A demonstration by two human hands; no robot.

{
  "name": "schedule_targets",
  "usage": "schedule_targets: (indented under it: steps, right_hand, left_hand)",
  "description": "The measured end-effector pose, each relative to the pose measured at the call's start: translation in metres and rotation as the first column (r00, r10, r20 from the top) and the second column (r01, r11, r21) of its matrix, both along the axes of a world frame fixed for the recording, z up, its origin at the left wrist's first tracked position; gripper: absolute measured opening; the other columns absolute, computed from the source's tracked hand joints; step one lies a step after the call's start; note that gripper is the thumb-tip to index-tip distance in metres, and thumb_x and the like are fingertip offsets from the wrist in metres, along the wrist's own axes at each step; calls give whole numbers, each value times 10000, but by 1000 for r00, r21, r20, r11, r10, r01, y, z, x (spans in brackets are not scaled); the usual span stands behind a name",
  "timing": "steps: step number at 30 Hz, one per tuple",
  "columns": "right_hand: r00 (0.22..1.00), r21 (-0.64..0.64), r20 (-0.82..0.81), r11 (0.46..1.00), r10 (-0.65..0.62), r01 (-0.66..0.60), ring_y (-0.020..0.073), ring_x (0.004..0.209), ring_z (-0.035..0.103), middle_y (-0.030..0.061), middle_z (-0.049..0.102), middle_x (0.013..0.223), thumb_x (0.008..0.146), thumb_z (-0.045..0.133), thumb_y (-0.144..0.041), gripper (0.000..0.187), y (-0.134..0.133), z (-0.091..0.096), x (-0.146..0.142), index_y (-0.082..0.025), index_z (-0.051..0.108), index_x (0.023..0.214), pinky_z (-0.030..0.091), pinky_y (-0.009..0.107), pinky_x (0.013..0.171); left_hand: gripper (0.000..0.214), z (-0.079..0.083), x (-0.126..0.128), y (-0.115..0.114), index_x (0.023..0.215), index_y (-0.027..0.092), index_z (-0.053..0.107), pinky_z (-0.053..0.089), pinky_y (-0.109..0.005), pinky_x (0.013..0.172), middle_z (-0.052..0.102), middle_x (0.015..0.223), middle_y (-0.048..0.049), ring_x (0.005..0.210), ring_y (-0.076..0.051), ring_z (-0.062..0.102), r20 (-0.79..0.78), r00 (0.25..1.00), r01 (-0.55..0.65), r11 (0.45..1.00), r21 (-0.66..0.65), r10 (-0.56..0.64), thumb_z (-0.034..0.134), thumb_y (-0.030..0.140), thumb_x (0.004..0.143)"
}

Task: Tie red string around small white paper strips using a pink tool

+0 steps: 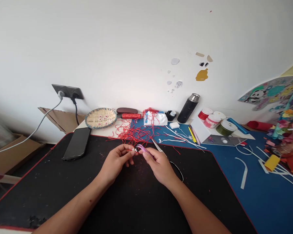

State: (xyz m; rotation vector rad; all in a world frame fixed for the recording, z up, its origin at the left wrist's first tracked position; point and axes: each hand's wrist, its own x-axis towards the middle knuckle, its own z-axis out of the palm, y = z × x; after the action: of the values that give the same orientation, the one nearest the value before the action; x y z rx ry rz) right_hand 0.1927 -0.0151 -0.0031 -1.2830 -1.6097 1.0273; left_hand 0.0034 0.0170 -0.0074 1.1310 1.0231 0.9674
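My left hand [116, 162] is closed, pinching a small white piece with red cord [134, 150] between thumb and fingertips; its exact kind is too small to make out. My right hand [160, 164] grips a pair of purple curved-tip tweezers [143, 149], whose bent tips point left and sit close beside the white piece. Whether the tips touch it, I cannot tell. Partly hidden behind my right hand lies a pair of scissors [158, 146], blades toward the back. Just beyond both hands spreads a loose heap of red cords [134, 132].
A black phone [76, 143] lies on the black mat [127, 208] at left, near a woven basket [101, 118]. Along the wall stand a red thread spool [131, 116], a tissue pack [156, 120], a black flask [188, 109] and several ribbon rolls [226, 126]. Paper scraps [244, 174] lie right.
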Motion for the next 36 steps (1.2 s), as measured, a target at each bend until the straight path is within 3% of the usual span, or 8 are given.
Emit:
schedule_targets:
  steps: [8,20,36]
  right_hand:
    - [994,6,112,1000,6,-7,177,728,616,5,723,834,1043,492,-428,343,0,1,0,-229,772,1033,426,279,668]
    - [990,11,136,1000,23,-25,177,752,628,0,746,867,1043,495,-369,311,-2,5,1,-232,774,1027,424,264,678]
    - [988,-16,148,999,44,-43,185,842,680,2,780,944,1046,502,-327,289,-2,3,2,-227,771,1017,447,268,737]
  left_hand:
    - [311,0,-3,2,894,175,685,398,-234,514,662,636,14,539,-135,565,4,1000,-1,1000,7,1,815,423,759]
    - [294,3,-5,3,908,166,688,399,-222,499,688,722,2,540,-111,555,54,998,45,999,7,-46,829,386,774]
    - [306,-2,-7,4,943,160,677,395,-231,515,661,676,5,551,-123,545,25,997,69,998,11,-69,804,397,798]
